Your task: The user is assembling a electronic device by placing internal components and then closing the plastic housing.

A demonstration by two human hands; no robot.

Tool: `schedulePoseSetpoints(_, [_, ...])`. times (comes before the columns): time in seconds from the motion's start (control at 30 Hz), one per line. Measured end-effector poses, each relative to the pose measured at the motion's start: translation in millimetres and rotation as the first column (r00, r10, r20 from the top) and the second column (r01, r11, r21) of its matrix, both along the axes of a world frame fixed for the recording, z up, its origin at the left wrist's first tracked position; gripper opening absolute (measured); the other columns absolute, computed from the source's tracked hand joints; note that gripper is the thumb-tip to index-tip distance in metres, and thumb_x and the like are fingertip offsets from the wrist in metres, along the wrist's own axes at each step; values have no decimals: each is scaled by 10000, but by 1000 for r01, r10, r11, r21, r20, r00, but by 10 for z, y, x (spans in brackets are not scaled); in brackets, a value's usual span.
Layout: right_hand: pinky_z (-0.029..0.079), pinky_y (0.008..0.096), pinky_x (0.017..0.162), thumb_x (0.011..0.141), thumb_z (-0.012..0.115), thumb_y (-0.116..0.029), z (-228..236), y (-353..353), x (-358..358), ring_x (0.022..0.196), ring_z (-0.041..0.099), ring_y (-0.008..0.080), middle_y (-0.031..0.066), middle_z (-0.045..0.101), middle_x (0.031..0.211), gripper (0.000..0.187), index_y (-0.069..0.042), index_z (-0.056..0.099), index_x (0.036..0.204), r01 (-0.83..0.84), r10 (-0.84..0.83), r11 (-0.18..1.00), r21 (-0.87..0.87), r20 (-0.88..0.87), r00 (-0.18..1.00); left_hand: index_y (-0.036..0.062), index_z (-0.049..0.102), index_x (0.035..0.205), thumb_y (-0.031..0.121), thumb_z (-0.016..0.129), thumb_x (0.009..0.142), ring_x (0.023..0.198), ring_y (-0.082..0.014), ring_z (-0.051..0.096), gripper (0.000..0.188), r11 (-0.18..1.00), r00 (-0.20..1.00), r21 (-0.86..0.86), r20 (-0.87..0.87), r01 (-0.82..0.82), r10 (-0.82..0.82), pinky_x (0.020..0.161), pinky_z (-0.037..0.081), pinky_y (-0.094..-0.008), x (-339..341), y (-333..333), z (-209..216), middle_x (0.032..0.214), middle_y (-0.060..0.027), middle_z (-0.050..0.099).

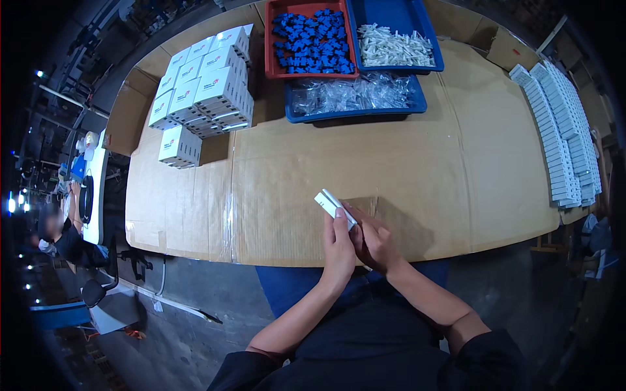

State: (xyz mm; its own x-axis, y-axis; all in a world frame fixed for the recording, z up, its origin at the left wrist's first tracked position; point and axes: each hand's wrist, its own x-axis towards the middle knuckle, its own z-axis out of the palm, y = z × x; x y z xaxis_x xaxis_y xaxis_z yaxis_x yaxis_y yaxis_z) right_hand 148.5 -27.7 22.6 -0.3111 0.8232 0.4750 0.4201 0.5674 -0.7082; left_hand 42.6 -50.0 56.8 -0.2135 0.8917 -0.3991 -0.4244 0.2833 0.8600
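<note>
Over the near middle of the cardboard-covered table, both hands meet around a slim white box-like piece [325,201]. Its upper end sticks out past the fingers, showing a pale face with small marks and a raised white edge beside it; the lower end is hidden by the hands. My left hand [338,253] is closed on it, the thumb lying along its face. My right hand [376,244] presses close against its right side with bent fingers. Whether the right fingertips also hold some smaller part cannot be seen.
White cartons [186,94] are stacked at the far left. At the back stand a red tray [269,67] of blue parts, a blue tray [438,64] of white pieces and a blue tray [290,120] of clear plastic. White stacks [561,140] line the right edge. Another person [62,238] sits left.
</note>
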Motion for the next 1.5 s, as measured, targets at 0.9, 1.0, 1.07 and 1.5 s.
schedulePoseSetpoints(0.9, [505, 342, 1004, 1043, 660, -254, 492, 147, 128, 1126, 620, 161, 101, 634, 1282, 521, 14, 510, 1463, -454, -105, 506, -733, -575, 811, 30, 135, 1638, 129, 716, 743, 1566, -377, 222, 1071, 783, 841, 443, -511, 437, -179, 1271, 185, -486, -478, 128, 3, 1673, -228, 233])
schedulePoseSetpoints(1.0, [488, 355, 1048, 1018, 687, -225, 441, 93, 83, 1208, 609, 184, 107, 621, 1333, 520, 18, 521, 1446, -361, -128, 623, -694, -546, 828, 51, 155, 1649, 452, 639, 944, 1560, -336, 243, 945, 837, 935, 447, -297, 316, -194, 1253, 234, -462, -448, 116, -103, 1685, -193, 219])
schedulePoseSetpoints(1.07, [458, 364, 1102, 977, 709, -167, 409, 58, 44, 1317, 572, 229, 138, 585, 1415, 530, 25, 528, 1437, -338, -50, 727, -598, -537, 842, 90, 206, 1655, 547, 402, 1088, 1488, -280, 366, 755, 931, 984, 322, -27, 173, -174, 1210, 326, -411, -378, 96, -80, 1631, -165, 331])
schedulePoseSetpoints(1.5, [515, 391, 1047, 1022, 625, -147, 379, -98, -143, 1293, 625, 362, 240, 574, 1469, 453, 44, 575, 1430, -71, 8, 976, -206, -293, 956, 24, 224, 1631, 481, 443, 1102, 1457, -264, 404, 733, 890, 987, 440, -146, 121, -62, 1202, 323, -401, -241, 71, -7, 1575, -176, 401])
